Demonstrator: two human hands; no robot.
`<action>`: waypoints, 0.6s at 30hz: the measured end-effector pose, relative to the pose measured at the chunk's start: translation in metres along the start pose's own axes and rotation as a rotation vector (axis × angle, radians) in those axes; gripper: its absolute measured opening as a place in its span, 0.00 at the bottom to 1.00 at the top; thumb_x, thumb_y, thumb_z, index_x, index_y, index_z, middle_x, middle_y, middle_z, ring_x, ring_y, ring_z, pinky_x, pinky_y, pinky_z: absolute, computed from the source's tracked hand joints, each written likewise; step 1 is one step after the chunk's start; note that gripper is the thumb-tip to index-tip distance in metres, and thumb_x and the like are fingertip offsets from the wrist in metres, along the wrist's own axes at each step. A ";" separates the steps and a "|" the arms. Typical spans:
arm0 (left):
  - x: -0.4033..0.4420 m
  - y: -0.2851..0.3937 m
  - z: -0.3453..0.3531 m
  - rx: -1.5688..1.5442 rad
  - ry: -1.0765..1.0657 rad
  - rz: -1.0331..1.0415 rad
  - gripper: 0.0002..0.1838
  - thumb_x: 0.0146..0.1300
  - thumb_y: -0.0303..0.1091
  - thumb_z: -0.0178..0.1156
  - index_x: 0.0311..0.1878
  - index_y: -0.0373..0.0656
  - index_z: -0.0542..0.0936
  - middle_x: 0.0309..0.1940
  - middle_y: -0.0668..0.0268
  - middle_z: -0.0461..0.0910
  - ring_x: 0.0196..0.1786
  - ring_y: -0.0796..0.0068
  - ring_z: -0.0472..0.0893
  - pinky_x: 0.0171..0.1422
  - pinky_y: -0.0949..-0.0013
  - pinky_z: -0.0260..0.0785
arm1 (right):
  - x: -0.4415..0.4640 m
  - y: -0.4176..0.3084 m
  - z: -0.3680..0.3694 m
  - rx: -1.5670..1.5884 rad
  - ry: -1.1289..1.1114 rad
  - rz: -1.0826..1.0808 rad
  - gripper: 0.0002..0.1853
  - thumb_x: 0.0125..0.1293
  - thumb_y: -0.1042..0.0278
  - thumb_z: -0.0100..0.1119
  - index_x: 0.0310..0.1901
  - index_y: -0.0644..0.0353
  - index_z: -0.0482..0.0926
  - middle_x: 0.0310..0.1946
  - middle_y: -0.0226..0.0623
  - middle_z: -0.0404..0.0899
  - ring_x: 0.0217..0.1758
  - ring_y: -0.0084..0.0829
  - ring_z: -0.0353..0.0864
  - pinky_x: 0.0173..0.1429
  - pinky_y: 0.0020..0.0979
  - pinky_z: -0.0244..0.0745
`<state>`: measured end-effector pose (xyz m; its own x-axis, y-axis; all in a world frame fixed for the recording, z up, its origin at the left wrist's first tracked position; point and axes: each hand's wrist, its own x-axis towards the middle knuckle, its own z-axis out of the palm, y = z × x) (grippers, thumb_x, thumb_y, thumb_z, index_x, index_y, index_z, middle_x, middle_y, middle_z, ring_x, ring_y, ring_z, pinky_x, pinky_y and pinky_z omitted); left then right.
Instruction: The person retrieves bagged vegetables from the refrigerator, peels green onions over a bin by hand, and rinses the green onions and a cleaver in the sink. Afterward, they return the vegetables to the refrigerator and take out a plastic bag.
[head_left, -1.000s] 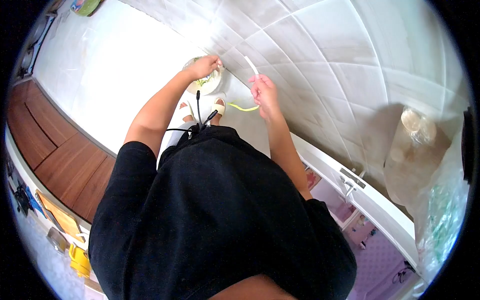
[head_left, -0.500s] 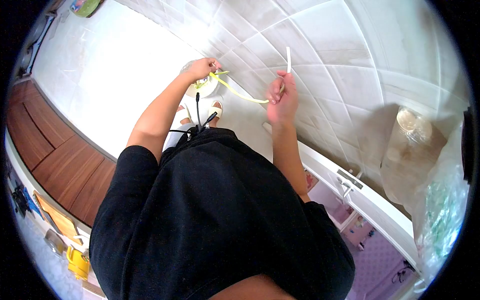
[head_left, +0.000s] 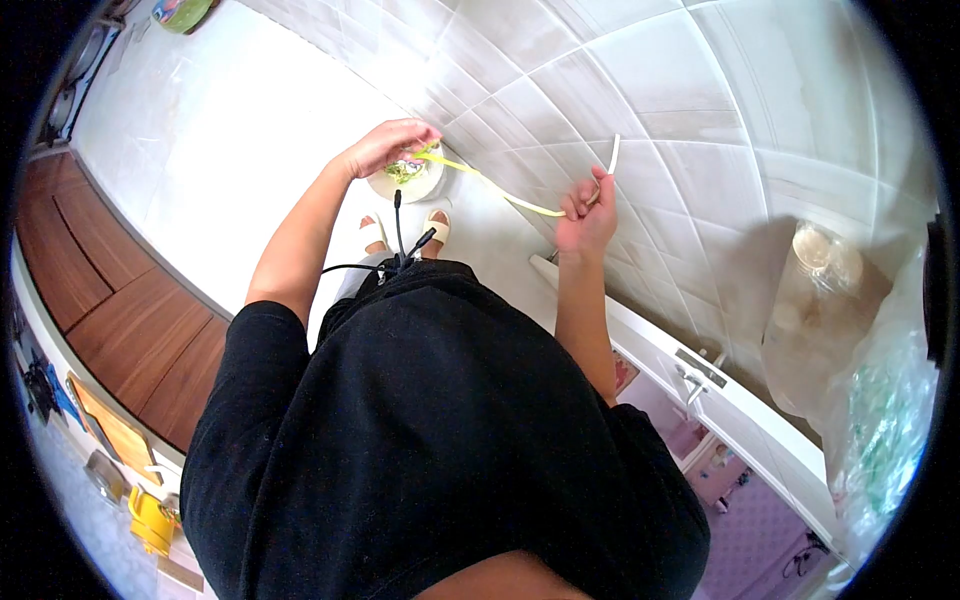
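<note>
A long, thin scallion-like stalk [head_left: 490,184] stretches between my two hands, yellow-green toward the left and white at the right. At its leafy end, the fingers of my left hand [head_left: 390,147] are closed on it. My right hand [head_left: 587,215] is closed around the pale part, and the white tip sticks up past the fingers. Directly below my left hand stands a round white bin [head_left: 428,185] on the floor, with green and yellowish scraps inside. My left hand covers part of the bin's rim.
Grey tiled wall [head_left: 690,125] rises just beyond my right hand. A white door [head_left: 735,400] with a handle stands ajar at the right. Plastic bags [head_left: 880,430] hang near it. To the left is a brown wooden cabinet front [head_left: 130,310]. My sandalled feet [head_left: 436,225] are below.
My right hand has moved right and a little down with the pale end. My left hand has shifted slightly left, and the stalk's leafy part lies differently under its fingers.
</note>
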<state>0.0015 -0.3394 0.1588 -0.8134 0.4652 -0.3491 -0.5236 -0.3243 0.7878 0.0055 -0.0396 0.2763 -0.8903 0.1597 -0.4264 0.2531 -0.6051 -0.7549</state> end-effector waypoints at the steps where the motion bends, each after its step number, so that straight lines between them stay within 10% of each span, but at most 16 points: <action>1: -0.004 0.002 0.002 0.162 -0.021 0.011 0.14 0.61 0.38 0.54 0.46 0.42 0.78 0.44 0.69 0.75 0.45 0.81 0.72 0.50 0.76 0.66 | -0.001 0.000 -0.002 0.005 0.004 -0.009 0.13 0.68 0.57 0.42 0.39 0.57 0.71 0.15 0.24 0.61 0.13 0.16 0.51 0.15 0.20 0.45; 5: -0.007 0.003 0.005 0.390 -0.119 -0.035 0.10 0.54 0.27 0.61 0.41 0.41 0.81 0.35 0.71 0.79 0.39 0.83 0.74 0.46 0.79 0.66 | -0.003 -0.001 -0.009 0.032 0.047 -0.039 0.13 0.68 0.57 0.42 0.38 0.57 0.72 0.15 0.24 0.61 0.13 0.16 0.51 0.15 0.20 0.46; 18: 0.003 -0.046 -0.004 0.977 -0.227 0.045 0.11 0.58 0.36 0.52 0.36 0.39 0.78 0.25 0.69 0.75 0.30 0.79 0.71 0.36 0.73 0.64 | -0.028 -0.001 -0.010 -0.028 -0.021 -0.124 0.13 0.69 0.59 0.41 0.39 0.59 0.70 0.14 0.27 0.62 0.12 0.17 0.53 0.15 0.21 0.47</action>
<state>0.0224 -0.3265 0.1202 -0.7066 0.6482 -0.2838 0.0267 0.4253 0.9047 0.0337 -0.0350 0.2839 -0.9233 0.2150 -0.3184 0.1507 -0.5598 -0.8148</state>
